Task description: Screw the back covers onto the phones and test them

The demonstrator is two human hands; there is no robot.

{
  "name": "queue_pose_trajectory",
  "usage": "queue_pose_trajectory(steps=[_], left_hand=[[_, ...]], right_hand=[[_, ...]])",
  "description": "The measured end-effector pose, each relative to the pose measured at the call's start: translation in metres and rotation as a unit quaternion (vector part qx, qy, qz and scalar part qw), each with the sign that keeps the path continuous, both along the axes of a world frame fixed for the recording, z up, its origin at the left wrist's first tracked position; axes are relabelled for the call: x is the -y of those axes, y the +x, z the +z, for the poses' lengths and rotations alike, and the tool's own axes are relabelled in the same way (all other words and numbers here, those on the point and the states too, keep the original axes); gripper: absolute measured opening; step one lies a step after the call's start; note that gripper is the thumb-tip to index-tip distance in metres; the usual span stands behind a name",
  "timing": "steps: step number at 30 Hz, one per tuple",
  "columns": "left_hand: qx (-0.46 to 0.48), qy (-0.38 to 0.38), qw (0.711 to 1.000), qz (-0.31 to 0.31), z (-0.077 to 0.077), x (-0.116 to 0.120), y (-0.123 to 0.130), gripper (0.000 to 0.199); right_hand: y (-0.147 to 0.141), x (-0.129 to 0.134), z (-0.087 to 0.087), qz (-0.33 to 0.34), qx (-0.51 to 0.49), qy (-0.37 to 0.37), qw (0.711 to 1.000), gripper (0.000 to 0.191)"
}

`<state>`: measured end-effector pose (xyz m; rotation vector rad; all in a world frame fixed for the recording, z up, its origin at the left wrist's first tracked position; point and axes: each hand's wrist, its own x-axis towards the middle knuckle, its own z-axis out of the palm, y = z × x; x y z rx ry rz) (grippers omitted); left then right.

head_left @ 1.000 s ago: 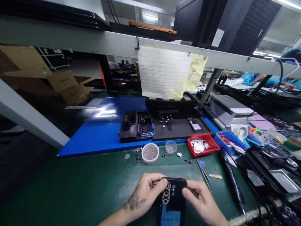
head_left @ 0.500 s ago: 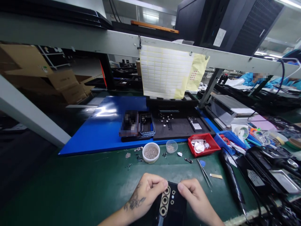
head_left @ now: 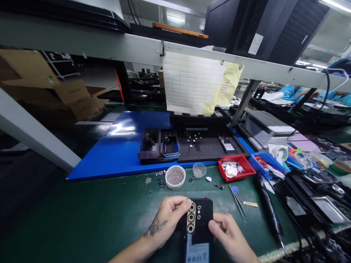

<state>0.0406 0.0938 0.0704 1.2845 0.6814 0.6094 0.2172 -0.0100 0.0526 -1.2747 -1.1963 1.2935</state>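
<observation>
A black phone back panel [head_left: 203, 228] with a gold camera strip [head_left: 191, 218] and a pale printed label lies at the bottom centre. My left hand [head_left: 170, 217] pinches its upper left corner between thumb and fingers. On the right edge, a little below the top, my right hand [head_left: 227, 232] grips it with the thumb on the face. Beyond my hands stand a white round tub of tiny screws [head_left: 175, 178] and a smaller clear cup [head_left: 199, 170]. Metal tweezers [head_left: 237, 202] lie to the right of the phone.
A red tray [head_left: 237, 168] with small white parts sits by a blue tray [head_left: 267, 165]. A black electric screwdriver [head_left: 270, 210] lies at the right. Behind is a blue mat [head_left: 101, 153] with a black foam tray [head_left: 203, 150]. A metal shelf beam [head_left: 137, 48] crosses above.
The phone has risen in view, showing more of its back and the label. My right hand has shifted down from its top corner to its right edge.
</observation>
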Motion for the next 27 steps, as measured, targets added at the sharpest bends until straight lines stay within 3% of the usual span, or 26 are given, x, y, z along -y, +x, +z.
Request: queue_pose_trajectory(steps=[6, 9, 13, 17, 23, 27], left_hand=[[-0.007, -0.02, 0.988, -0.15, 0.006, 0.004, -0.001, 0.042], [0.001, -0.032, 0.981, -0.191, 0.005, 0.006, 0.001, 0.047], [0.024, -0.022, 0.983, -0.182, -0.003, 0.007, 0.006, 0.049], [0.033, -0.03, 0.982, -0.186, -0.009, 0.006, 0.008, 0.048], [0.026, -0.026, 0.981, -0.192, -0.006, 0.007, 0.004, 0.05], [0.025, -0.019, 0.982, -0.187, -0.005, 0.004, 0.004, 0.051]], right_hand=[[0.011, -0.007, -0.001, -0.043, -0.015, 0.027, 0.999, 0.047], [0.017, -0.005, -0.006, -0.048, -0.043, 0.023, 0.998, 0.045], [0.023, -0.001, -0.013, -0.053, -0.103, 0.012, 0.993, 0.038], [0.026, 0.004, -0.014, -0.005, -0.165, -0.019, 0.986, 0.035], [0.024, 0.007, -0.01, 0.002, -0.161, 0.016, 0.987, 0.033], [0.023, 0.007, -0.012, 0.017, -0.172, -0.002, 0.985, 0.035]])
